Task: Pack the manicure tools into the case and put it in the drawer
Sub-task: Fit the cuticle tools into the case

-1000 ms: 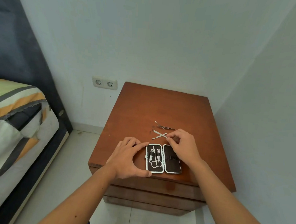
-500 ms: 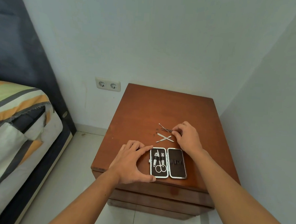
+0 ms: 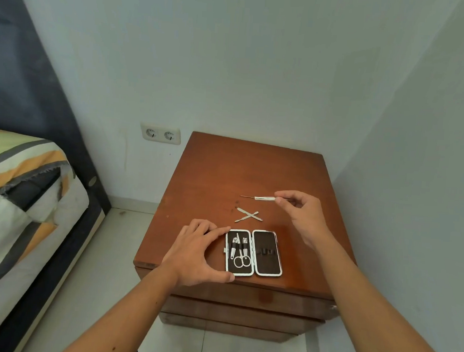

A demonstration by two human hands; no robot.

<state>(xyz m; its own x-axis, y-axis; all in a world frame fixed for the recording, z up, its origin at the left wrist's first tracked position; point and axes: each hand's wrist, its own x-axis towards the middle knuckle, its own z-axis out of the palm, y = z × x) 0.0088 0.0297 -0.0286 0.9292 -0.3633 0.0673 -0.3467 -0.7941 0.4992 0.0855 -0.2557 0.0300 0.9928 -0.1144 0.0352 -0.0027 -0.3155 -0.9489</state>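
Note:
A small black manicure case with a silver rim lies open near the front edge of a brown nightstand. Its left half holds scissors and two other small tools under elastic loops; its right half is bare. My left hand cups the case's left edge, thumb and forefinger touching it. My right hand is raised behind the case, pinching one end of a thin silver pointed tool that sticks out level to the left. Two flat silver tools lie crossed on the wood between.
The nightstand stands in a corner, walls close behind and to the right. Closed drawer fronts show below its top. A bed with a striped cover is on the left, with tiled floor between. A double wall socket sits behind.
My right hand went from the crossed tools to the thin tool farther back, pinched it and lifted it off the wood. My left hand stayed on the case.

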